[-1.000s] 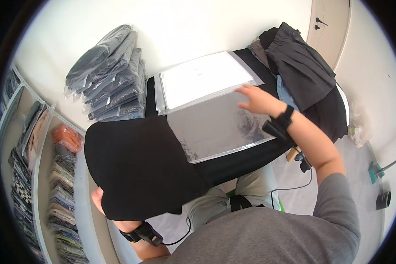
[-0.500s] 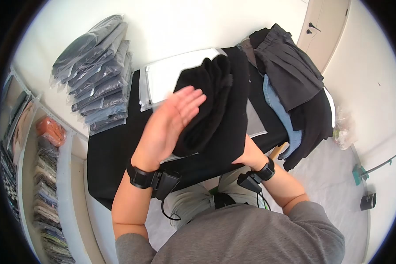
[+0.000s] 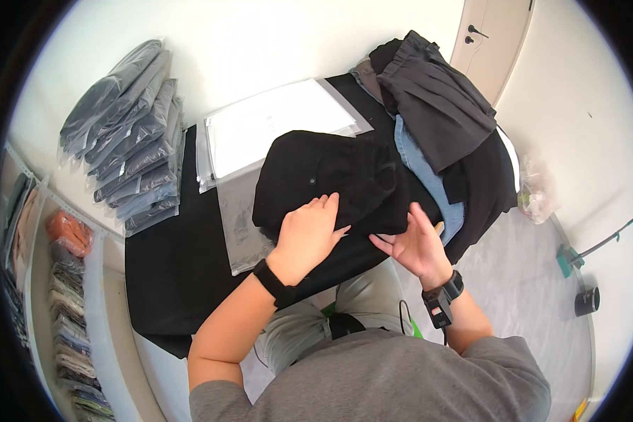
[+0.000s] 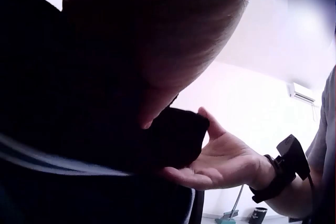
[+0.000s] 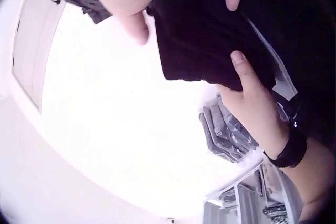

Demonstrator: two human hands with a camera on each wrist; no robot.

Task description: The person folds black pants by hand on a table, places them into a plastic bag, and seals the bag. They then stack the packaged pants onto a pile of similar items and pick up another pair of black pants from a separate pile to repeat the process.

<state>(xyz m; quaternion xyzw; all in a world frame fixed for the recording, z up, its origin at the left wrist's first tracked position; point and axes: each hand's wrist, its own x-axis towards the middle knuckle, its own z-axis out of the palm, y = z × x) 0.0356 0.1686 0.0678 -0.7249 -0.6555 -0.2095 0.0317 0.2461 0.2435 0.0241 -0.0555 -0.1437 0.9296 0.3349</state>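
A folded black garment (image 3: pixel 323 176) lies in a compact bundle over a clear plastic bag (image 3: pixel 235 228). My left hand (image 3: pixel 308 228) rests on its near side with the back of the hand up and the fingers straight, the thumb along the near edge. At the near right corner of the garment is my right hand (image 3: pixel 416 246), palm turned up and fingers spread. In the left wrist view the right hand (image 4: pixel 220 163) has its thumb beside the dark cloth and its fingertips right at its lower edge.
Bagged folded clothes (image 3: pixel 137 141) form a tall stack at the back left. White sheets in plastic bags (image 3: pixel 274 119) lie at the table's far side. Loose dark clothes (image 3: pixel 436 105) and blue denim (image 3: pixel 418 165) are heaped at the right. Shelves of packed clothes (image 3: pixel 77 316) stand left.
The garment was spread flat at the left, then lifted and folded over, and now lies as a smaller bundle on the bag. Both hands have come in to its near side.
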